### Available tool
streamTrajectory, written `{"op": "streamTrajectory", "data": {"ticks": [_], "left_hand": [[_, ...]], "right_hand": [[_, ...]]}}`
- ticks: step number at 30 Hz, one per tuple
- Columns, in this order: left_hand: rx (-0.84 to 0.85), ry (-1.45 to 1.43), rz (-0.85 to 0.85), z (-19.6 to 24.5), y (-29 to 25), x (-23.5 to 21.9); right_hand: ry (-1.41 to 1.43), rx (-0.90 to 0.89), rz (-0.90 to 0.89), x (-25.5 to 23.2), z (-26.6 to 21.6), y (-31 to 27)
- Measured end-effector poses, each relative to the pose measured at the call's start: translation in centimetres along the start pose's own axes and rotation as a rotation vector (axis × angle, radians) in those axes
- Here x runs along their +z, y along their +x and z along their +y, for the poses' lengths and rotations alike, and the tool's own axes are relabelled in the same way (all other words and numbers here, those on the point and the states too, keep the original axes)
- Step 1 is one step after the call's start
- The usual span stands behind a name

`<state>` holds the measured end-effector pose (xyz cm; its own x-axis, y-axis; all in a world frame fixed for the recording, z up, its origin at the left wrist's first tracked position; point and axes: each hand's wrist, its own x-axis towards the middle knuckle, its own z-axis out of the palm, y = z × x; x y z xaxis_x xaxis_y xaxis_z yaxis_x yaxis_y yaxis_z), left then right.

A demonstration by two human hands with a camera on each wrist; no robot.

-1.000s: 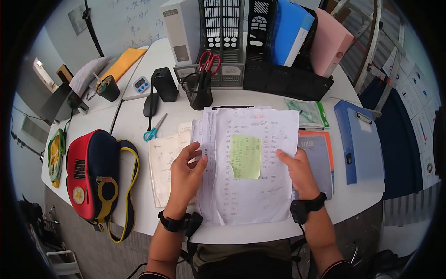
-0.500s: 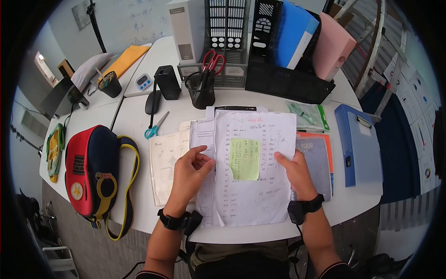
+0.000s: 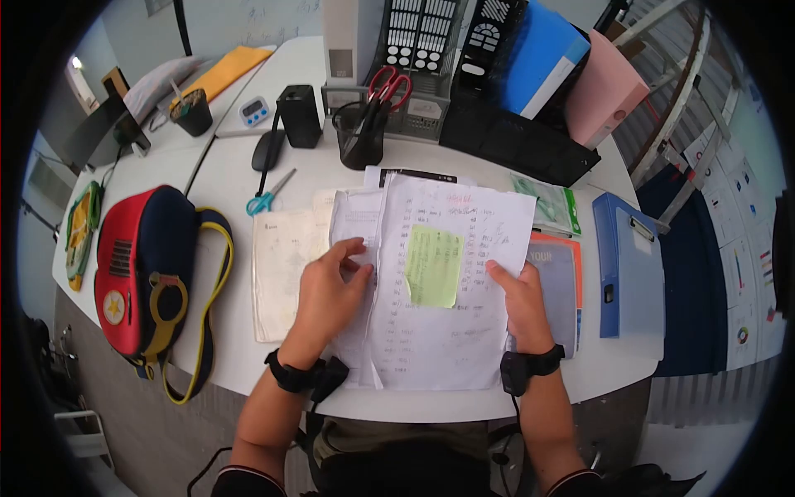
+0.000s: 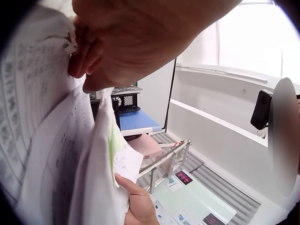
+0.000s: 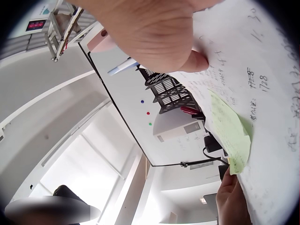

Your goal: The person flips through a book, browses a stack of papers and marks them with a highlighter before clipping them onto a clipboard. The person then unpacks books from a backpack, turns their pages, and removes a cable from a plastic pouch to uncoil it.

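Note:
A stack of handwritten paper sheets (image 3: 439,348), with a yellow-green sticky note (image 3: 433,265) on its top page, is held above the front of the desk. My right hand (image 3: 526,308) grips the stack's right edge, thumb on top and fingers hidden beneath. My left hand (image 3: 327,294) is at the left side, its bent fingers and thumb close together on the edge of the left-hand sheets (image 3: 356,219). In the left wrist view, those fingers (image 4: 84,58) meet the paper edge between loose pages. The right wrist view shows the right thumb (image 5: 194,62) lying on the handwritten page.
An old booklet (image 3: 286,273) and blue scissors (image 3: 263,203) lie left of the papers, beyond them a red and navy bag (image 3: 149,282). A pen holder (image 3: 360,145) and file racks (image 3: 522,132) stand behind. Grey and orange books (image 3: 551,282) and a blue file case (image 3: 625,273) are right.
My left thumb and fingers have come closer together at the sheets' left edge. My right hand keeps its hold. The head view has shifted slightly.

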<state>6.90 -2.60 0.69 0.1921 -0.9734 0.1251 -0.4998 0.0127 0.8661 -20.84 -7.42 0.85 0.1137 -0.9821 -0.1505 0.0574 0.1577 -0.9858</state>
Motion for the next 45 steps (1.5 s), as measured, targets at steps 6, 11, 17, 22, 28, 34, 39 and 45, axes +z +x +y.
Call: {"op": "streamTrajectory", "data": {"ticks": [6,11,17,22,28,34,39,45], "left_hand": [[0.028,0.055,-0.007,-0.6,-0.4,0.0],[0.02,0.07,-0.021,0.0,-0.7,-0.2],[0.165,0.007,0.015,0.1,-0.7,-0.3],[0.194,-0.152,-0.007,0.6,-0.8,-0.4],[-0.093,-0.381,-0.183,0.7,-0.5,-0.6],[-0.163,-0.597,-0.19,0.9,-0.3,-1.2],[-0.162,-0.628,-0.263,1.1,-0.3,-1.5],[-0.099,-0.684,-0.333,0.7,-0.4,-1.2]], "right_hand": [[0.103,0.043,0.09,0.1,-0.3,-0.1],[0.098,0.058,0.191,0.5,-0.4,-0.2],[0.155,0.024,0.179,0.6,-0.4,-0.2],[0.161,0.022,0.154,0.5,-0.2,0.0],[0.212,-0.024,0.146,0.7,-0.5,-0.3],[0.202,-0.156,0.179,0.2,-0.6,-0.5],[0.24,-0.174,0.166,0.5,-0.8,-0.6],[0.203,-0.214,0.158,0.4,-0.5,-0.4]]}}
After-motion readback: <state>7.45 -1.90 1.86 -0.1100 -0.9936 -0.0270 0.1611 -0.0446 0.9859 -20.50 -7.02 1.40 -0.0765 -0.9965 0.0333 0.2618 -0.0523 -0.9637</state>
